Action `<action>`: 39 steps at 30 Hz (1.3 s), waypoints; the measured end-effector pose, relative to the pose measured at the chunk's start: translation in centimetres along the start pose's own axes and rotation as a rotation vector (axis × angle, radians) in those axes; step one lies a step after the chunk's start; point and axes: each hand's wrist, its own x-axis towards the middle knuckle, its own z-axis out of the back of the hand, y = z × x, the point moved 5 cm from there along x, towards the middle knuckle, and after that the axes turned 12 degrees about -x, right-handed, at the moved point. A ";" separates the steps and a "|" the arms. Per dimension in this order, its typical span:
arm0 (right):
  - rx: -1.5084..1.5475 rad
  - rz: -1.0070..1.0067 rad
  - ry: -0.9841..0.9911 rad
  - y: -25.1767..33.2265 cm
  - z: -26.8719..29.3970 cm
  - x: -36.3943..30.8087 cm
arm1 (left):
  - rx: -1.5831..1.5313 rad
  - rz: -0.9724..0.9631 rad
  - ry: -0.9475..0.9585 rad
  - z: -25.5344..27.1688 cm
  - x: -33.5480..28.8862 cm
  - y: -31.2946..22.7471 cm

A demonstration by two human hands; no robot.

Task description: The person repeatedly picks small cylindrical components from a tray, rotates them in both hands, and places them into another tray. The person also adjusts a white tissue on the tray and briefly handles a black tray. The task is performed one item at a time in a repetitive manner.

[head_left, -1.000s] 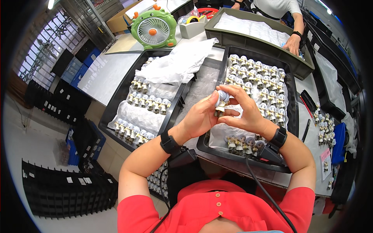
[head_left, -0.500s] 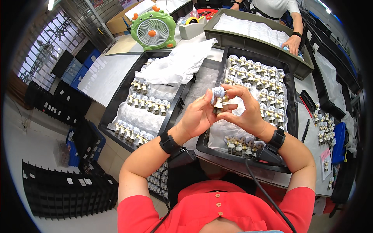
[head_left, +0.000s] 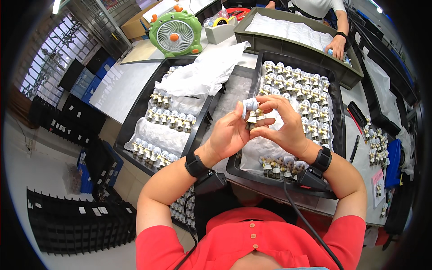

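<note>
A small figurine [head_left: 251, 118] with pale blue-grey hair and a white and yellow outfit is held up between my hands, over the inner edge of the right tray. My left hand [head_left: 228, 134] pinches it by the head and side with thumb and fingers. From the other side, my right hand [head_left: 285, 125] grips it with fingertips at the head and body. Below and beyond my hands, the right black tray [head_left: 340, 135] carries rows of similar figurines [head_left: 310, 87] on white sheeting. The left black tray [head_left: 135, 108] holds more rows of them [head_left: 173, 118].
A crumpled white sheet [head_left: 202, 74] lies over the left tray. Behind stand a green fan [head_left: 174, 36] and an olive bin [head_left: 288, 45], where a co-worker's hand [head_left: 336, 46] reaches in. More loose figurines [head_left: 379, 146], a black pen [head_left: 354, 149] and a blue container [head_left: 394, 164] are at right.
The figurine has turned a little in my fingers, its head tilting to the left. My hands stay nearly in place. The co-worker's hand has moved slightly.
</note>
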 end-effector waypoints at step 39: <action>0.062 -0.038 0.036 -0.6 -0.3 0.0 | 0.045 -0.100 0.037 -0.3 0.0 -1.1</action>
